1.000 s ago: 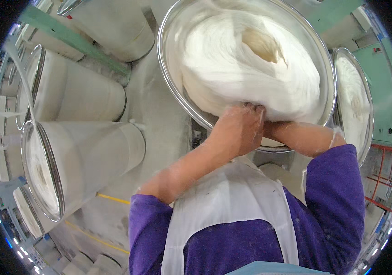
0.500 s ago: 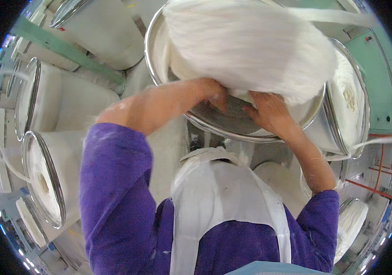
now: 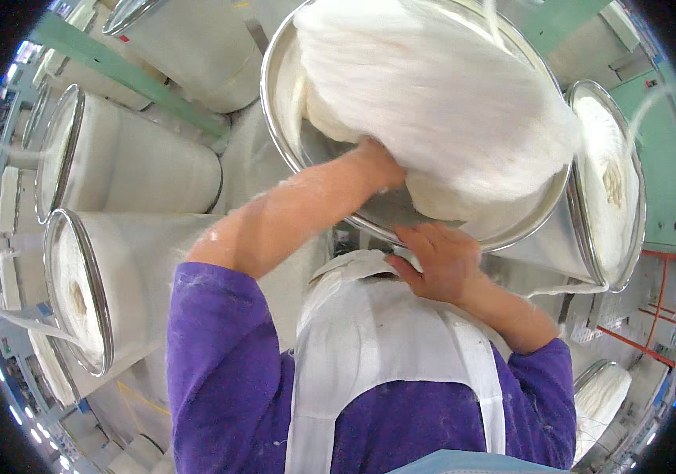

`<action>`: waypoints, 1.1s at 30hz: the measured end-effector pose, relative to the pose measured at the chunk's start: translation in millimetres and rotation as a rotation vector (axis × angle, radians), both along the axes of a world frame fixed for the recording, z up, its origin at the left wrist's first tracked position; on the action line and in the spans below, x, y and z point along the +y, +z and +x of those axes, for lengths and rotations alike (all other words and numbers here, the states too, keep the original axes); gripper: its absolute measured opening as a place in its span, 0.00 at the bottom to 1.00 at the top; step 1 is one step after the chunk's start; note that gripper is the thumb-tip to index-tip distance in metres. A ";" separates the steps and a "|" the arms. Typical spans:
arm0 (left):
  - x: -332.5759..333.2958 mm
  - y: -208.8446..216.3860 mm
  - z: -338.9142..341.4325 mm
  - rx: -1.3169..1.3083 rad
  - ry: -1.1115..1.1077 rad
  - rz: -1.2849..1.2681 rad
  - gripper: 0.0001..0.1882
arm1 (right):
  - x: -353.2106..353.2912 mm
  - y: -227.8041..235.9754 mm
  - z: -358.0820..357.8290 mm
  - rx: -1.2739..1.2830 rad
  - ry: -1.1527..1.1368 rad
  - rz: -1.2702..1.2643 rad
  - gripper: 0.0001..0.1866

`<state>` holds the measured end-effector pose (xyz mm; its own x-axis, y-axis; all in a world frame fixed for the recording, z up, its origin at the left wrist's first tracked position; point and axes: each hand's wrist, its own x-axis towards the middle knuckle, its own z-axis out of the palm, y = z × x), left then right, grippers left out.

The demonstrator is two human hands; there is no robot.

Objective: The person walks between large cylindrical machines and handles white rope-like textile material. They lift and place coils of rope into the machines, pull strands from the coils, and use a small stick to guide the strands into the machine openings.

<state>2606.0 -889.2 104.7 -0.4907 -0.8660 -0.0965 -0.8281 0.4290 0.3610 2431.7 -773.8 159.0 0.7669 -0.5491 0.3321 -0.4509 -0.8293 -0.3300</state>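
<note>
A large round can (image 3: pixel 275 118) with a shiny metal rim stands in front of me, tilted toward me. Thick white fibre sliver (image 3: pixel 441 103) heaps up in it and over its far side. My left hand (image 3: pixel 383 163) reaches inside, against the near underside of the heap; its fingers are hidden by the sliver. At the can's near edge, my right hand (image 3: pixel 442 261) is closed over the rim, fingers on the inner side and thumb outside. Between the heap and the near wall, a grey inner surface shows.
Several similar cans stand around: one with coiled sliver (image 3: pixel 608 178) at right, others (image 3: pixel 77 292) along the left. A green beam (image 3: pixel 133 75) crosses at upper left. A green machine cabinet (image 3: pixel 666 170) and red rails (image 3: pixel 638 347) are at far right.
My right hand has come out from under the sliver toward me and onto the near rim. My left hand has stayed at the heap, slightly deeper. A loose strand at upper right has shifted.
</note>
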 end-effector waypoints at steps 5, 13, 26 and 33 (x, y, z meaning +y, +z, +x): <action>18.6 -1.6 -36.9 -0.019 -0.064 0.035 0.18 | -28.0 14.8 -74.8 0.104 0.046 0.154 0.16; 20.4 2.4 -95.7 -0.044 -0.283 0.149 0.16 | -87.9 35.6 -80.7 0.572 0.163 0.700 0.19; 46.8 112.1 -26.0 0.387 -0.513 0.073 0.12 | -117.8 -4.4 -11.3 0.647 -0.051 0.591 0.18; -13.2 26.2 1.6 -0.256 -0.375 0.234 0.14 | -121.0 1.1 -6.0 0.463 -0.214 0.419 0.15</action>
